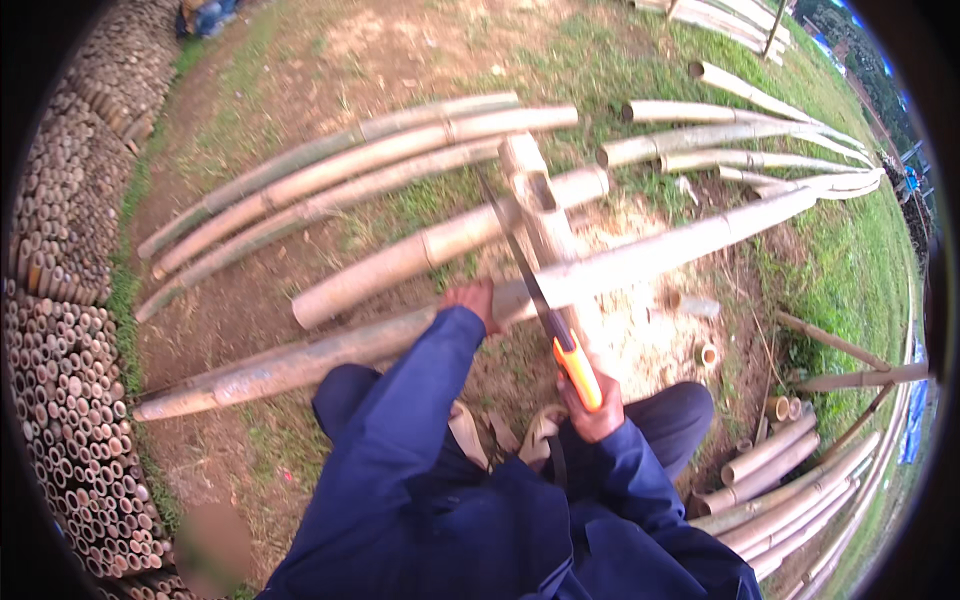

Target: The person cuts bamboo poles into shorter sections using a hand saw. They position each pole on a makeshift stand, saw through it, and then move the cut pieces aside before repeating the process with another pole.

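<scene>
"Where can the saw (553, 328) be found?"

"Just below the middle of the frame. Its orange handle (577, 372) is enclosed by the right grip (596, 412), which is closed firmly around it. The dark blade (524, 258) is slanted toward the upper center and is laid across the long bamboo pole (635, 262)."

"And how is the left grip (470, 301) set?"

"It is placed on the same pole, to the left of the blade. How tightly it is closed cannot be told, since the underside is hidden."

"Where are the ends of that pole seen?"

"One end is brought to the lower left of the frame, the other to the right of upper center. Near its middle, the pole is crossed by a notched wooden beam (550, 235)."

"What room is left around the blade?"

"Its tip is carried over the gap toward a second pole (430, 247), so little space is left between the two there. Three thinner poles (345, 180) are laid out beyond, at the upper left. A wider strip of soil (215, 330) is left between the pole ends and the stacked bamboo (75, 400) along the left edge."

"And on the near side?"

"Two pale shoes (466, 432) are planted below the pole. Cut bamboo pieces (765, 455) are heaped at the lower right."
</scene>
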{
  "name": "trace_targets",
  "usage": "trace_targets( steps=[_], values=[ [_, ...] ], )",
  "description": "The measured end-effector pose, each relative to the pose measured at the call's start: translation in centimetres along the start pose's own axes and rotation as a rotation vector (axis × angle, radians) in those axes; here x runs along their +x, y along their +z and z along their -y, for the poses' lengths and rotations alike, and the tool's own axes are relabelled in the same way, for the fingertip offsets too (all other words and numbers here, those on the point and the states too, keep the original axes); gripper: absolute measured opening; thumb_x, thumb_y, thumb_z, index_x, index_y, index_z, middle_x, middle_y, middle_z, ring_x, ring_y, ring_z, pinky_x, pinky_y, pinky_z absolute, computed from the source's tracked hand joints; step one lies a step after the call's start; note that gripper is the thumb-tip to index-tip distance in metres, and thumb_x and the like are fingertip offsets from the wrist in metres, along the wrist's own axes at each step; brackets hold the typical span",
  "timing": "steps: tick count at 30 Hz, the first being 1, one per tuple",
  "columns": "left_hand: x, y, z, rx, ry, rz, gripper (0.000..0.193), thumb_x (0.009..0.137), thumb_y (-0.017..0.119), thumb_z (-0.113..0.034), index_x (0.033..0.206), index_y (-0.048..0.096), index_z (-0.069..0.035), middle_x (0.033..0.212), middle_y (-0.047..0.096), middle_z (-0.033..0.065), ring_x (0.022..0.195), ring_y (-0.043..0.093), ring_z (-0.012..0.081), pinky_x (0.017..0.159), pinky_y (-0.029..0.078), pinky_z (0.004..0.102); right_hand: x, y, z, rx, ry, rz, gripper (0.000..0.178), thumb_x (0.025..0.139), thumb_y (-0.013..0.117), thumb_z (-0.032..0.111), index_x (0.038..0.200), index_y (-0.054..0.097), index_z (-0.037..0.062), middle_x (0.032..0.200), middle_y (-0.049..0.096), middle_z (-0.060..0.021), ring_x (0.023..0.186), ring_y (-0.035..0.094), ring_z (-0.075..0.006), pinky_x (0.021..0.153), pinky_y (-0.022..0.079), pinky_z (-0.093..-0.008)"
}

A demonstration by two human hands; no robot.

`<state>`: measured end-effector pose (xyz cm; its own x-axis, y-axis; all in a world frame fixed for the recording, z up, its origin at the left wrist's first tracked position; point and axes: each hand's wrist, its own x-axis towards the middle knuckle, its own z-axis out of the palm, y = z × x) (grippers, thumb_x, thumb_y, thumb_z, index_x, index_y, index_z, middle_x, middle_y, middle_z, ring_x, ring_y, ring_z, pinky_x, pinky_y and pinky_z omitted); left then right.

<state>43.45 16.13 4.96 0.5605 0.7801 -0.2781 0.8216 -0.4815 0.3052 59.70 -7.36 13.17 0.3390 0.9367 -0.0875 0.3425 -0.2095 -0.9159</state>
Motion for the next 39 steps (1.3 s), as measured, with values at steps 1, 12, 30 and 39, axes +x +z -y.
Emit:
trace_targets(
  steps=[1, 12, 30, 39],
  values=[
    [0.4, -1.7, -0.9, 0.001, -0.031, 0.096, 0.094, 0.066, 0.095, -0.044, 0.137, 0.053, 0.001, 0.128, 0.068, 0.0253, 0.120, 0.066, 0.0410, 0.106, 0.052, 0.0491, 0.5, 0.4, -2.2, 0.136, 0.033, -0.001, 0.014, 0.095, 0.073, 0.010, 0.100, 0.070, -0.0027, 0.072, 0.064, -0.0070, 0.063, 0.056, -0.0142, 0.060, 0.048, -0.0336],
    [-0.1, -0.1, -0.5, 0.157, 0.089, -0.224, 0.091, 0.059, 0.094, -0.056, 0.121, 0.057, -0.002, 0.116, 0.069, 0.0196, 0.113, 0.068, 0.0350, 0.110, 0.043, 0.0462, -0.1, 1.8, -1.2, 0.057, -0.095, -0.104, 0.026, 0.090, 0.081, 0.016, 0.101, 0.067, -0.0027, 0.080, 0.070, -0.0162, 0.075, 0.071, -0.0227, 0.068, 0.055, -0.0386],
    [1.3, -0.5, -1.0, 0.064, 0.008, -0.044, 0.079, 0.067, 0.092, -0.042, 0.123, 0.058, 0.002, 0.121, 0.070, 0.0217, 0.114, 0.070, 0.0356, 0.100, 0.056, 0.0445, -9.0, -3.5, 2.2, -0.009, 0.051, -0.042, 0.027, 0.095, 0.072, 0.008, 0.118, 0.070, -0.0058, 0.091, 0.077, -0.0130, 0.085, 0.076, -0.0175, 0.075, 0.058, -0.0313],
    [0.9, -2.0, -0.7, 0.056, -0.025, 0.052, 0.081, 0.070, 0.092, -0.044, 0.127, 0.058, 0.002, 0.120, 0.071, 0.0231, 0.112, 0.071, 0.0368, 0.099, 0.056, 0.0451, -10.5, -1.8, 2.6, 0.034, 0.072, -0.068, 0.025, 0.094, 0.073, 0.008, 0.117, 0.071, -0.0029, 0.087, 0.074, -0.0128, 0.078, 0.073, -0.0168, 0.074, 0.056, -0.0299]
  ],
)
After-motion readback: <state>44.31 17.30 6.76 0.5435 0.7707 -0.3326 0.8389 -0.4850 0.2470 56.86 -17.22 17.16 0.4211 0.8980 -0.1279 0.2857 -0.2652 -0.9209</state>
